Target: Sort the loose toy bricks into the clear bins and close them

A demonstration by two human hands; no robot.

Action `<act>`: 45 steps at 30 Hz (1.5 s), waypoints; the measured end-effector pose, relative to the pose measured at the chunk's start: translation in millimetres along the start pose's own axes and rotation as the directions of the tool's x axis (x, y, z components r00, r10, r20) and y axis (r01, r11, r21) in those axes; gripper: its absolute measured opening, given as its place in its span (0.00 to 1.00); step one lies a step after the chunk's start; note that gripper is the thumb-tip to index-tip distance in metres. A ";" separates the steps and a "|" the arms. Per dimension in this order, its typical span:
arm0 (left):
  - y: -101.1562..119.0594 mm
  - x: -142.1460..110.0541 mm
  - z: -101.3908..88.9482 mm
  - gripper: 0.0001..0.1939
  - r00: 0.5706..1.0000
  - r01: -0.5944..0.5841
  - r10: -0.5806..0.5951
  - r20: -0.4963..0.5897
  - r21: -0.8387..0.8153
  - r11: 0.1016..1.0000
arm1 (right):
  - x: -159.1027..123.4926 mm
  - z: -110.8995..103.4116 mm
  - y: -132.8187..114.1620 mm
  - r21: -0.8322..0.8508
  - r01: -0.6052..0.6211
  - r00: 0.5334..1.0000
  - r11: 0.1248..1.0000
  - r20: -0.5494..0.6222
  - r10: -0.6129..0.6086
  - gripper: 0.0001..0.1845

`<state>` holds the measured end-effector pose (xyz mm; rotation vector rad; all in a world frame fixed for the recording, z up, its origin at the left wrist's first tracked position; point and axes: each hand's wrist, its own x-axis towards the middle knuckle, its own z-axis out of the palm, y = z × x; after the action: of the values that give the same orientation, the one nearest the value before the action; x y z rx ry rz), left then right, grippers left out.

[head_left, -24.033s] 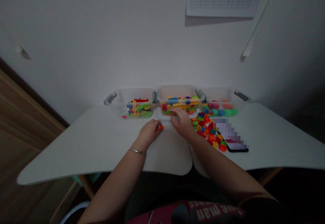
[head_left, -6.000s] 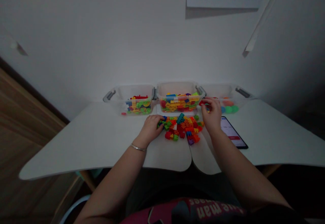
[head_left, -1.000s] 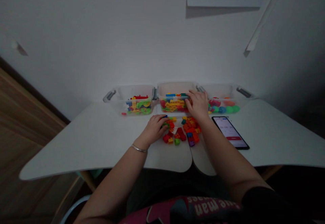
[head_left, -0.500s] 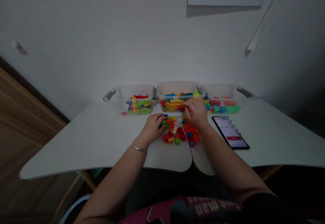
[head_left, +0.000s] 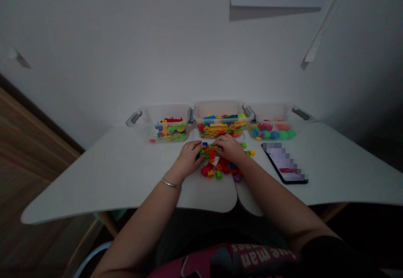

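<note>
A loose pile of colourful plastic building blocks (head_left: 210, 152) lies on the white table. At its left edge my left hand (head_left: 189, 158) curls thumb and fingers around blocks, a dark blue one partly hidden by the fingers. My right hand (head_left: 231, 148) reaches over the pile's right side, its bent fingertips close together by a yellow block (head_left: 215, 146). Whatever is between those fingertips is too small to make out. Nearer to me lie a white block (head_left: 215, 161), a green block (head_left: 218, 175) and a purple block (head_left: 237, 178). My right hand and wrist cover part of the pile.
Three clear bins stand along the wall: the left bin (head_left: 147, 122), middle bin (head_left: 220, 106) and right bin (head_left: 270, 112), all holding coloured plastic pieces. A phone (head_left: 288, 169) lies to the right. Between the two table halves runs a seam (head_left: 237, 198).
My right hand has come back from the front of the middle bin to the pile, leftward and nearer my left hand. A yellow and green piece now shows right of it. My left hand stays put.
</note>
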<state>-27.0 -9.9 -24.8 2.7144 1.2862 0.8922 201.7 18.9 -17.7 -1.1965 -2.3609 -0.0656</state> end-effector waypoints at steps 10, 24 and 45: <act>0.1 1.0 0.8 0.19 1.000 -0.008 0.008 0.002 -0.024 1.000 | 2.2 -7.8 -9.8 -0.077 -0.043 0.998 0.996 0.050 0.046 0.11; -1.5 0.7 3.6 0.16 0.999 -0.029 0.028 0.022 0.042 0.999 | 6.9 -3.8 -3.8 0.048 0.091 0.991 0.995 0.092 -0.095 0.16; 2.2 2.1 -0.5 0.17 0.999 -0.053 0.052 -0.009 -0.002 0.999 | -1.6 -21.3 1.0 -0.102 -0.026 0.986 0.994 0.164 0.043 0.12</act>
<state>-24.6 -10.0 -22.9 2.7577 1.2198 0.9102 211.8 12.8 0.2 -1.3366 -2.5055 -0.0756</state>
